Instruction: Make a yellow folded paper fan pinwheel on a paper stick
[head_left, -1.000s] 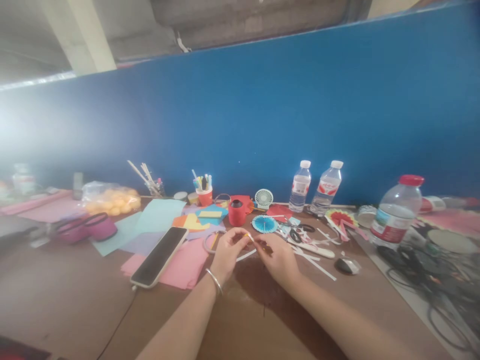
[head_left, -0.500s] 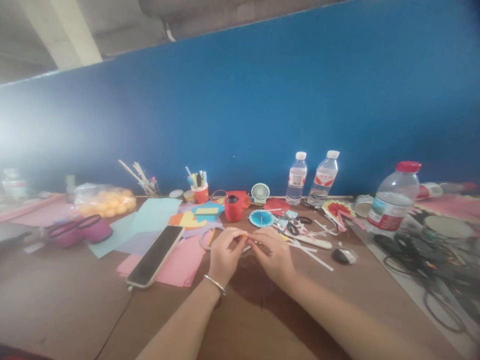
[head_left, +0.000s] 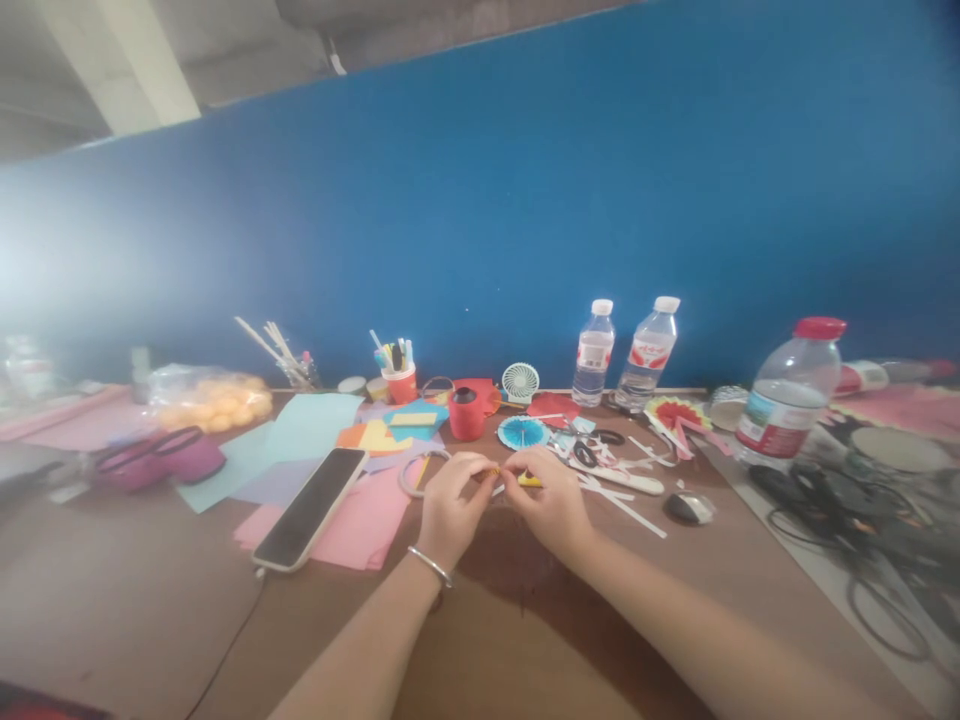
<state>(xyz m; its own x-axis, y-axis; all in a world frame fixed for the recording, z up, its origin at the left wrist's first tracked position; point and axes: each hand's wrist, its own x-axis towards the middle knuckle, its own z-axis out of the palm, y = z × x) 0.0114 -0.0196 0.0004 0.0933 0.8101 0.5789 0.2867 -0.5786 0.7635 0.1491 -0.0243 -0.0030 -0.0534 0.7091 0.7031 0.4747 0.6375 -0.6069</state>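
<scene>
My left hand (head_left: 452, 503) and my right hand (head_left: 550, 502) meet over the brown table (head_left: 150, 620), fingertips pinched together. Between them I hold a small yellow and orange paper piece (head_left: 526, 480); its shape is too small to make out. A silver bracelet sits on my left wrist. A white paper strip (head_left: 498, 489) lies under the fingertips. A metal ring (head_left: 414, 473) rests just left of my left hand. A phone (head_left: 311, 508) lies face up on pink paper (head_left: 367, 525) to the left.
Behind the hands stand a red cup (head_left: 466, 414), a blue paper fan (head_left: 523, 433), a small white fan (head_left: 520, 383), scissors (head_left: 592, 452), paper strips and two water bottles (head_left: 621, 352). A large bottle (head_left: 787, 401) and black cables (head_left: 862, 540) are right. Purple scissors (head_left: 161, 455) lie left.
The view has shifted slightly down and left. My hands have drawn closer together, still pinching the small paper piece, and the yellow bit now shows by my right fingers.
</scene>
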